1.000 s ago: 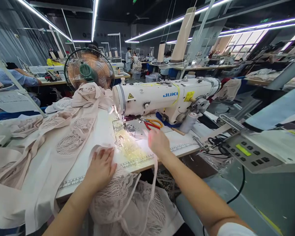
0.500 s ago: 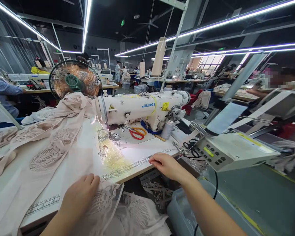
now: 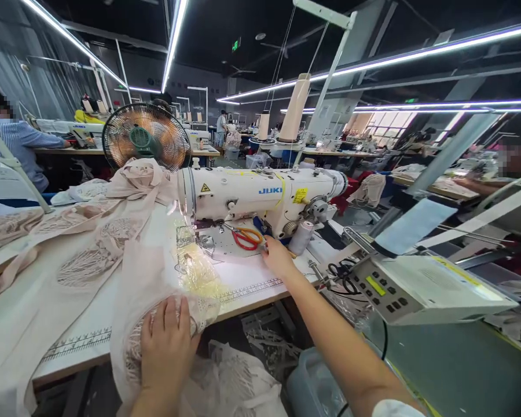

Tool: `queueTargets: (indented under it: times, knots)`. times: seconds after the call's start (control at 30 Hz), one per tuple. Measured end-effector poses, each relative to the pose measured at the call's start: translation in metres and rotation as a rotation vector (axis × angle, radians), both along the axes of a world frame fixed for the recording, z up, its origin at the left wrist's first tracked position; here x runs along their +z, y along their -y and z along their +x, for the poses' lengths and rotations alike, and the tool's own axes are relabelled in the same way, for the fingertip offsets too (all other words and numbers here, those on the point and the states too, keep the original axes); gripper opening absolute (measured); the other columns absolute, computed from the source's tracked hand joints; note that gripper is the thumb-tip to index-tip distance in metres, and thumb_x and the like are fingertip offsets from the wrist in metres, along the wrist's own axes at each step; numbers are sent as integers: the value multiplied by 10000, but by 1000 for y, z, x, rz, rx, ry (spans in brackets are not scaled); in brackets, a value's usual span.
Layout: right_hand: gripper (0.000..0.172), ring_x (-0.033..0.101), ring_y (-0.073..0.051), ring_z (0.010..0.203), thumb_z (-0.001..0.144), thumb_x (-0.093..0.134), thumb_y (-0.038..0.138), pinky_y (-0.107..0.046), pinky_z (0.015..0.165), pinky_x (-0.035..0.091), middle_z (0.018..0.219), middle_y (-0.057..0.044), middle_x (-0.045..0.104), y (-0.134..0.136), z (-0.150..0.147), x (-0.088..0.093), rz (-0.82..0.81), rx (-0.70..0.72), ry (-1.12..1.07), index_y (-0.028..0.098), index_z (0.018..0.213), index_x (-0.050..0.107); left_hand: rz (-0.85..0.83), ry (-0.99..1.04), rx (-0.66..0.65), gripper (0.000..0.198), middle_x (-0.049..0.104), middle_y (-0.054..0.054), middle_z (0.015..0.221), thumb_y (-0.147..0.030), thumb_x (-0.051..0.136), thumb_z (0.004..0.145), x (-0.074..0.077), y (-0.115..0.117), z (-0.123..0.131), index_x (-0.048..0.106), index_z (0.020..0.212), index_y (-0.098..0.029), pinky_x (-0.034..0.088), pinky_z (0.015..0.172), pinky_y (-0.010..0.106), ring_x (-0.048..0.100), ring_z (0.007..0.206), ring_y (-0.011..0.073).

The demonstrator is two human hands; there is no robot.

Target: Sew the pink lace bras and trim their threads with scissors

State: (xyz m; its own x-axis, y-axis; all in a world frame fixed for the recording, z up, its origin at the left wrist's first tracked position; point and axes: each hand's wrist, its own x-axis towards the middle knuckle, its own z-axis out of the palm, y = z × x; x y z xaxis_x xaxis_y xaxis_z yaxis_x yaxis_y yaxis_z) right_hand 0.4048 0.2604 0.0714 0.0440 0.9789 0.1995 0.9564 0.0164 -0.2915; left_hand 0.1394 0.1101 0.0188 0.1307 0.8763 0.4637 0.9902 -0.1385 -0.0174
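My left hand (image 3: 167, 333) lies flat, fingers a little apart, on a beige lace garment piece (image 3: 134, 284) at the front edge of the table. Part of that lace is hidden under the palm. My right hand (image 3: 278, 258) is beside the red and orange-handled scissors (image 3: 247, 238), in front of the sewing machine (image 3: 243, 191). Its fingers are drawn together, with a small greyish thing at the tips that I cannot make out. A grey thread cone (image 3: 303, 237) stands just right of the hand. Clear plastic with yellow (image 3: 197, 272) covers the table by the needle area.
More beige lace pieces (image 3: 87, 260) spread over the left of the table (image 3: 76, 359). A control box (image 3: 434, 289) juts out at right. Below are a plastic bin (image 3: 306, 376) and hanging fabric (image 3: 243, 376). A fan (image 3: 145, 139) stands behind; a co-worker (image 3: 26, 145) sits at far left.
My right hand has moved forward from the table's front edge to the scissors. My left hand has shifted right and brought the lace piece up onto the table edge. The view has turned slightly left.
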Motion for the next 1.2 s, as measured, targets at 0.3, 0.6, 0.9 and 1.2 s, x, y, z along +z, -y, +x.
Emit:
queueTargets:
  times: [0.3,0.6,0.9,1.2]
  knots:
    - [223,568,-193,1043,884,465,208,-303,917,409,1087,-72,656,46,-34,8,53,351,-37,184,996,656,-164,1708,32,274,734,56,868,-375,750,599,30,10,-46,726,818,-212,471,906,396,629,991,301]
    - [256,553,-265,1032,906,411,167,-367,889,400,1072,-183,623,4,-76,28,46,277,37,87,968,646,-111,2050,172,320,713,25,701,-222,788,439,50,7,-67,670,731,-166,536,588,271,671,671,205]
    - [265,593,-185,944,905,535,330,-390,814,501,1099,-71,595,-53,-42,16,-267,9,205,145,1091,573,-138,2147,176,260,644,-21,585,-171,807,463,54,-3,-67,620,642,-152,495,534,163,584,539,89]
    - [177,618,-281,843,736,601,218,-306,618,409,881,-154,653,-17,-23,47,-331,39,172,117,880,615,-213,2129,130,337,628,-22,569,-194,854,423,55,-2,-67,612,653,-145,474,500,152,556,516,83]
